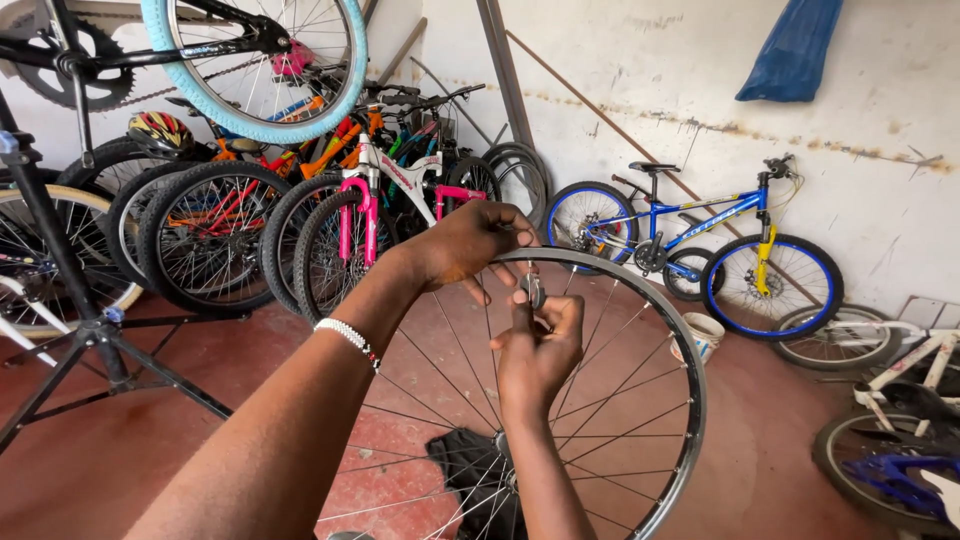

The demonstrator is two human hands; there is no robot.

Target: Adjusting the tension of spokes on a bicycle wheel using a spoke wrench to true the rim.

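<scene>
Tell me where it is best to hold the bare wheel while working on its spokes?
Probably the wheel rim at its top arc, from above, where the left hand grips it: narrow, bare, spokes only on the inside. The right hand holds a small tool there.

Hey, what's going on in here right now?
A person is working on a bare bicycle wheel held up in front of them. The left hand grips the rim at the top, while the right hand holds a small metal tool against a spoke near the rim. Many bicycles lean along the wall behind, and a blue bicycle stands apart.
</scene>
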